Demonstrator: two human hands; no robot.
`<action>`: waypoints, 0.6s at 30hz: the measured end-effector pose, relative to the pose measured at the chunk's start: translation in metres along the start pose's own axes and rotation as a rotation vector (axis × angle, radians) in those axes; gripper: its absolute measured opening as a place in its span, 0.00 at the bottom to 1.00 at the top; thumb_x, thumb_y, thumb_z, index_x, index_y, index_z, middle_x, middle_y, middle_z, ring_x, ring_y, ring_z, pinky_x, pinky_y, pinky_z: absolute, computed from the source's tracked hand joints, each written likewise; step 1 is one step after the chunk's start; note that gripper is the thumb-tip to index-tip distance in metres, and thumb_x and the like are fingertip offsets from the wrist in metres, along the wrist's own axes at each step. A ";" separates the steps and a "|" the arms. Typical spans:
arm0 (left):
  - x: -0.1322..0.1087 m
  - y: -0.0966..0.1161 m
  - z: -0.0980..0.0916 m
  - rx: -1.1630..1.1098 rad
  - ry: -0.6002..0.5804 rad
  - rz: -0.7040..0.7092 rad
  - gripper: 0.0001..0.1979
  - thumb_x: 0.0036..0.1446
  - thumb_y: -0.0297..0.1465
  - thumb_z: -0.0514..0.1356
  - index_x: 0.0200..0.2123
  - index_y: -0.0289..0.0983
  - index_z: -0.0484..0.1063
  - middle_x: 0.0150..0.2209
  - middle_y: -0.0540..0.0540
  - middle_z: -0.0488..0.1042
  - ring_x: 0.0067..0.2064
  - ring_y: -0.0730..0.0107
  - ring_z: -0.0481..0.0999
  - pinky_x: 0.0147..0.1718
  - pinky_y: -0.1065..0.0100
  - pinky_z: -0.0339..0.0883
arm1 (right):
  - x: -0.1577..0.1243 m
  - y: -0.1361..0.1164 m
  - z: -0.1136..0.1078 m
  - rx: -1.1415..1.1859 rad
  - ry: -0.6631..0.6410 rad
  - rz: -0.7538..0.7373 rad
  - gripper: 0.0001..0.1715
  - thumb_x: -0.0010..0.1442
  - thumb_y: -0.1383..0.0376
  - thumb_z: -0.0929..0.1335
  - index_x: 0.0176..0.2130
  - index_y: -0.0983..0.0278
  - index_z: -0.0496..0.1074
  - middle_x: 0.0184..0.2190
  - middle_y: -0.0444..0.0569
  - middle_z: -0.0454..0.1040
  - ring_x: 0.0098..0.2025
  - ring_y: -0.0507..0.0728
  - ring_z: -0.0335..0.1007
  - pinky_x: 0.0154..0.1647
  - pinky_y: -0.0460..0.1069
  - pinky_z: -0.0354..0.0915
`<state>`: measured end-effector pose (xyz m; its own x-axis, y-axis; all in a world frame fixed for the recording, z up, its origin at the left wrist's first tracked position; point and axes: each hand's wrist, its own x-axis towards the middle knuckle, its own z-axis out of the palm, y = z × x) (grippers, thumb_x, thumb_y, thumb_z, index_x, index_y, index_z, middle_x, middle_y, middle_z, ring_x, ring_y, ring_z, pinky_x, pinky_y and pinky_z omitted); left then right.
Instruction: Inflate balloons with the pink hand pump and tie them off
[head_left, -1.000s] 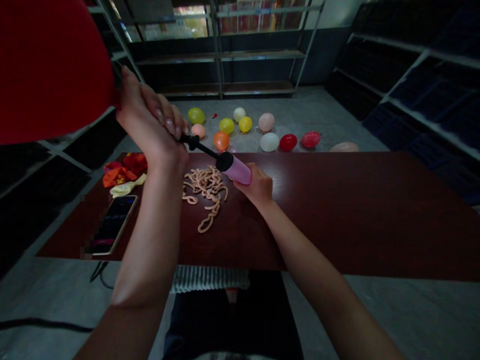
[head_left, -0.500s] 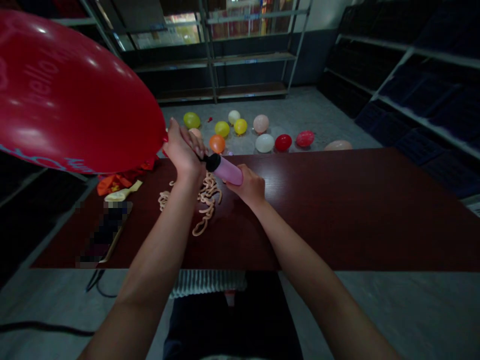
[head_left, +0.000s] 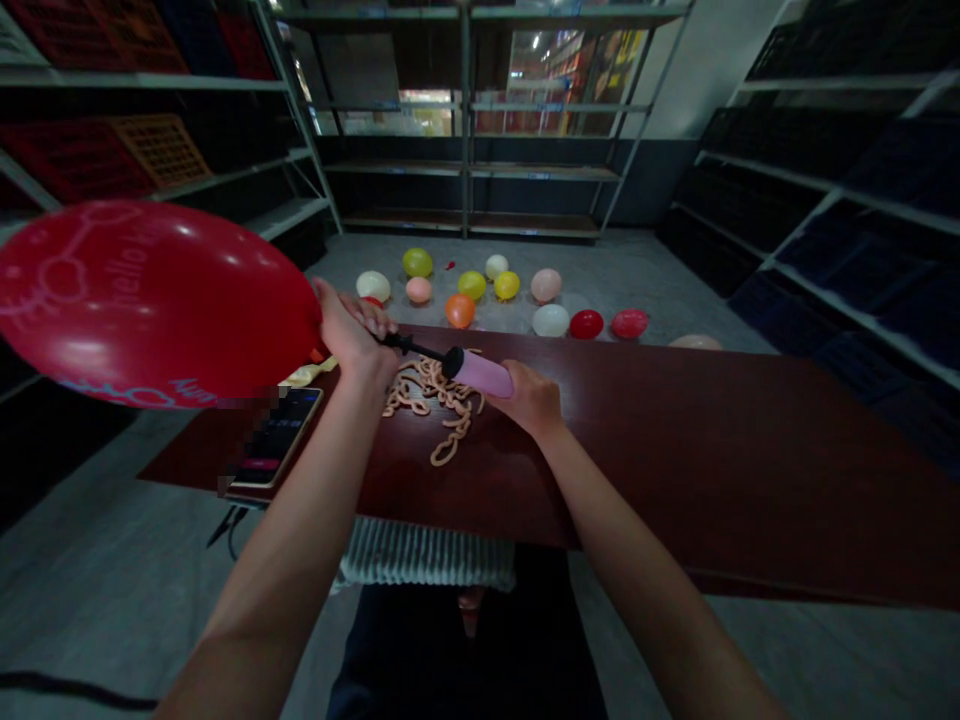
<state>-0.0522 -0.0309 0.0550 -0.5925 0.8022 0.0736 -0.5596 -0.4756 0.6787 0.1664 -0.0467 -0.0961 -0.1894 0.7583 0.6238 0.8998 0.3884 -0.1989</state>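
My left hand (head_left: pixel 352 335) pinches the neck of a large red printed balloon (head_left: pixel 150 300) onto the black nozzle of a pink hand pump (head_left: pixel 480 372). The balloon is inflated and bulges out to the left of that hand. My right hand (head_left: pixel 529 398) wraps the pump's pink barrel. Both hands are above a dark red wooden table (head_left: pixel 712 470). Beneath the pump lies a tangle of thin peach uninflated twisting balloons (head_left: pixel 435 410).
A phone (head_left: pixel 274 440) lies at the table's left side, partly under the red balloon. Several inflated balloons (head_left: pixel 472 290) sit on the grey floor beyond the table. Metal shelves with dark crates line the left, right and back.
The view has tilted upward, so the table sits lower in the frame. The red balloon has dropped lower and looks smaller in view. More of the pump's black rod shows.
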 end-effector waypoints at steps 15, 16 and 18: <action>0.022 0.039 0.010 -0.020 0.051 -0.002 0.32 0.74 0.35 0.45 0.15 0.37 0.44 0.10 0.55 0.45 0.11 0.78 0.46 0.14 0.72 0.47 | 0.000 0.005 0.000 0.014 0.056 0.035 0.22 0.56 0.50 0.73 0.43 0.63 0.76 0.36 0.52 0.82 0.35 0.59 0.79 0.33 0.49 0.63; 0.022 0.034 0.014 -0.021 0.047 0.002 0.32 0.74 0.35 0.46 0.15 0.37 0.44 0.10 0.55 0.45 0.11 0.78 0.46 0.14 0.72 0.47 | 0.000 0.007 0.000 0.013 0.063 0.056 0.21 0.56 0.51 0.73 0.43 0.63 0.75 0.36 0.51 0.82 0.36 0.60 0.79 0.32 0.50 0.63; 0.022 0.020 0.023 -0.024 0.039 0.006 0.32 0.74 0.36 0.46 0.14 0.38 0.45 0.10 0.55 0.45 0.11 0.78 0.45 0.13 0.72 0.46 | 0.001 0.009 0.000 0.006 0.069 0.093 0.20 0.56 0.53 0.73 0.43 0.62 0.75 0.36 0.51 0.82 0.36 0.60 0.79 0.32 0.50 0.63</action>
<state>-0.0635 -0.0144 0.0867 -0.6181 0.7846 0.0490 -0.5693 -0.4898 0.6603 0.1741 -0.0419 -0.0974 -0.0775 0.7533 0.6531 0.9098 0.3214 -0.2627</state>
